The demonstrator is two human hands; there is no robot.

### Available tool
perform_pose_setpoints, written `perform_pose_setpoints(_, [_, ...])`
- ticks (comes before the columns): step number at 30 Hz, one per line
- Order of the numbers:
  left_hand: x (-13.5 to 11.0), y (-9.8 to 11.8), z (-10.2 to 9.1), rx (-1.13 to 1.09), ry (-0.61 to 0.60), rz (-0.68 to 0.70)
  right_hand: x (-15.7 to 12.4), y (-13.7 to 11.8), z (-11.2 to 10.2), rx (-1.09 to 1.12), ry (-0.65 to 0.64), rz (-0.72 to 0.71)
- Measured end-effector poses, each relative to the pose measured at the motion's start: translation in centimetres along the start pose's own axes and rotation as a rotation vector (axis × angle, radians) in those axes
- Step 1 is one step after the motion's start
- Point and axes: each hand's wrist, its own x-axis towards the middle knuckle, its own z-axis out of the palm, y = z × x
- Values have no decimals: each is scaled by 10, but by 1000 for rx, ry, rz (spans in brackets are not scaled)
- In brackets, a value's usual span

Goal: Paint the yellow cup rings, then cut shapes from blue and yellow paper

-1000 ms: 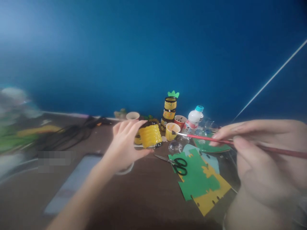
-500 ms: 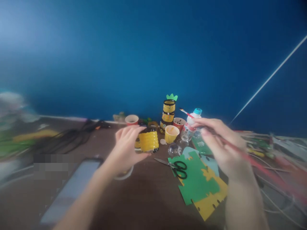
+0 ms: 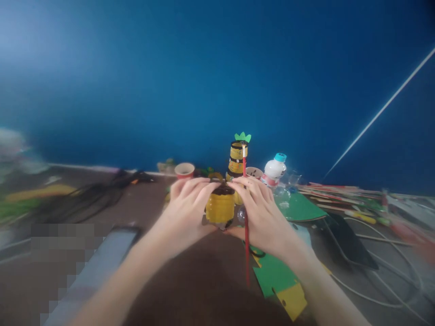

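A small yellow ribbed container (image 3: 220, 207) with a dark rim is held between both my hands above the brown table (image 3: 190, 280). My left hand (image 3: 185, 215) wraps its left side, fingers curled over the top. My right hand (image 3: 263, 217) cups its right side and also keeps a red paintbrush (image 3: 246, 226) upright between the fingers, bristle end up. Behind stands a yellow and black pineapple-shaped stack (image 3: 238, 158) with a green leaf top.
Paper cups (image 3: 184, 170), a white bottle with a teal cap (image 3: 273, 168), green and yellow foam sheets (image 3: 278, 280), a green plate (image 3: 299, 206), a phone (image 3: 102, 267) at the left, black cables (image 3: 91, 194) and a dark tablet (image 3: 346, 240) with white wires at the right.
My right hand came left from the cups and joined the left hand on the yellow container. The brush swung from slanted to upright. The scissors are now hidden behind my right hand.
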Motion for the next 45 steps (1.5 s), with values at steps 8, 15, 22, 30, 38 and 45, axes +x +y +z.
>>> perform_pose_setpoints(8, [-5, -8, 0, -197, -58, -101, -3, 9, 1, 169, -20, 17])
perform_pose_setpoints(15, [-7, -19, 10, -469, -121, -203, -8, 14, 4, 394, -51, 58])
perform_pose_setpoints(22, [-6, -21, 16, -365, -109, -201, -11, 21, 8, 410, -71, 106])
perform_pose_setpoints(30, [-8, -32, 32, -120, -53, -252, -16, 23, -6, 718, 410, 264])
perform_pose_setpoints(38, [-11, -30, 34, -99, -72, -254, -15, 24, -15, 1229, 370, 400])
perform_pose_setpoints(45, [-11, -30, 32, -127, -78, -304, -15, 25, -10, 1380, 253, 398])
